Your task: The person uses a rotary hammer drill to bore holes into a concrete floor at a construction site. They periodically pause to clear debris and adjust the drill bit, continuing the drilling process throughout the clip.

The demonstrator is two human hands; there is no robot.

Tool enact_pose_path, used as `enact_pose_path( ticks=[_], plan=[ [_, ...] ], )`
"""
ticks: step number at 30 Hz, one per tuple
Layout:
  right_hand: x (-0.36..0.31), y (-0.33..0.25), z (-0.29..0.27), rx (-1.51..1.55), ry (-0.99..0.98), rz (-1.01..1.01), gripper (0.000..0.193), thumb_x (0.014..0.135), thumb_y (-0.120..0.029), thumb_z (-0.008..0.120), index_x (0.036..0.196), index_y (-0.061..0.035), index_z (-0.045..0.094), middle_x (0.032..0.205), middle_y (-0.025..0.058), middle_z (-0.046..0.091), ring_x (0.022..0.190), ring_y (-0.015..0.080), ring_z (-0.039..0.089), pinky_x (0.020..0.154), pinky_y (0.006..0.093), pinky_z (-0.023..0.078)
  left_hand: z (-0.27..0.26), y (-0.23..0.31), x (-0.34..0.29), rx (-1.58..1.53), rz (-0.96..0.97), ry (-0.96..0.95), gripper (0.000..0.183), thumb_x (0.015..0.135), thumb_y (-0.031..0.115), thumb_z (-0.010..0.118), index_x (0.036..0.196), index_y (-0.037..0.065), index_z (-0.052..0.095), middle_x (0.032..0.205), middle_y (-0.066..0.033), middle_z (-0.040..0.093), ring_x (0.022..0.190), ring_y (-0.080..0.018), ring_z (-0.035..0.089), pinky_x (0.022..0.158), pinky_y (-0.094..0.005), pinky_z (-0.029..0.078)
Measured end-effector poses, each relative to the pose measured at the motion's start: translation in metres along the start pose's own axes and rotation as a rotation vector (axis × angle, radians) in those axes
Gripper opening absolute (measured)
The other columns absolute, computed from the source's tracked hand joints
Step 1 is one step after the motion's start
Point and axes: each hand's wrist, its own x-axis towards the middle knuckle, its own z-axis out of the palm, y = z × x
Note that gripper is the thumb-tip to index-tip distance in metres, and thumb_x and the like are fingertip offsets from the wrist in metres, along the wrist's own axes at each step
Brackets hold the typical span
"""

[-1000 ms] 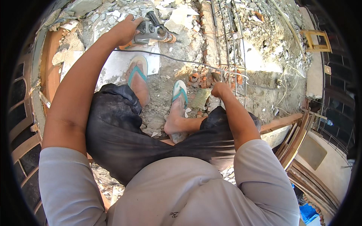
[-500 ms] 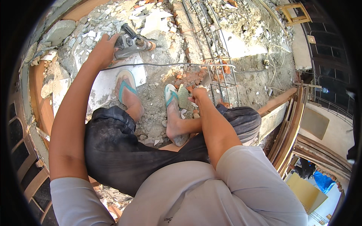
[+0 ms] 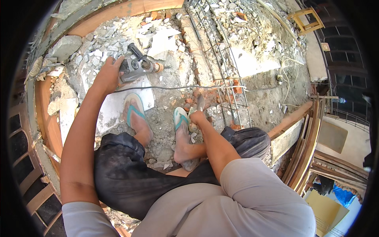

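My left hand (image 3: pixel 108 77) is wrapped round the rear of a grey rotary hammer drill (image 3: pixel 136 70). The drill lies on its side over rubble and a white slab, its black side handle (image 3: pixel 136 51) pointing up and away and its orange-ringed chuck to the right. My right hand (image 3: pixel 198 117) is closed by my right foot, gripping what looks like a small trowel (image 3: pixel 201 102); its greyish blade points away from me, and its handle is hidden in my fist. A pale stone chunk (image 3: pixel 192 121) sits between this hand and my sandal (image 3: pixel 181 115).
A dark power cable (image 3: pixel 177 87) runs across the rubble from the drill. Beyond my right hand lies a long steel rebar cage (image 3: pixel 225 71). Broken bricks and concrete cover the ground. Timber planks (image 3: pixel 306 138) are stacked at right, and a wooden frame (image 3: pixel 307 21) lies far right.
My right hand has moved left, closer to my right foot, and the blade in it has swung leftward. My left hand stays on the drill. The view has shifted slightly.
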Motion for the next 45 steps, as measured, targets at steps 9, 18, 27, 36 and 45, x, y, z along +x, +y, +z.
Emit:
enact_pose_path(
  ticks=[9,18,27,36,45],
  plan=[
    [0.068,-0.003,-0.018,1.404,0.245,0.549,0.028,0.105,-0.015,0.060,0.117,0.0085,0.068,0.100,0.0240,0.076,0.079,0.0330,0.076,0.068,0.0456,0.059,-0.005,0.008,-0.002,-0.001,-0.007,-0.015,0.061,0.107,0.012,0.071,0.165,0.010,0.052,0.148,-0.0266,0.057,0.131,-0.0466,0.066,0.111,-0.0503,0.055],
    [-0.002,0.001,0.026,0.319,0.263,0.282,0.063,0.101,-0.028,0.068,0.149,0.0109,0.056,0.133,0.0355,0.073,0.129,0.0449,0.073,0.108,0.0497,0.058,-0.002,0.003,0.000,-0.023,0.015,0.016,0.061,0.107,0.010,0.071,0.165,0.010,0.052,0.147,-0.0251,0.058,0.130,-0.0446,0.067,0.111,-0.0491,0.055],
    [0.059,0.005,-0.054,0.013,0.062,0.291,0.032,0.097,-0.021,0.066,0.110,-0.0008,0.087,0.121,0.0228,0.083,0.115,0.0365,0.080,0.099,0.0466,0.063,-0.002,0.002,0.001,-0.024,0.008,0.021,0.061,0.107,0.011,0.071,0.165,0.011,0.052,0.145,-0.0240,0.060,0.128,-0.0443,0.068,0.109,-0.0493,0.056],
    [0.004,0.020,-0.057,-0.182,0.052,0.031,0.038,0.105,-0.033,0.066,0.104,-0.0014,0.088,0.116,0.0171,0.085,0.114,0.0307,0.081,0.099,0.0437,0.063,-0.001,0.003,0.002,-0.026,-0.014,0.004,0.061,0.107,0.012,0.071,0.166,0.012,0.052,0.148,-0.0254,0.058,0.128,-0.0451,0.068,0.110,-0.0493,0.056],
    [-0.036,0.000,0.008,-0.207,0.338,0.033,0.030,0.098,-0.021,0.068,0.113,-0.0012,0.085,0.115,0.0208,0.084,0.116,0.0344,0.081,0.098,0.0465,0.064,0.000,-0.002,0.004,-0.020,0.002,-0.008,0.062,0.107,0.012,0.071,0.166,0.011,0.052,0.149,-0.0256,0.057,0.130,-0.0458,0.067,0.111,-0.0494,0.056]
  ],
)
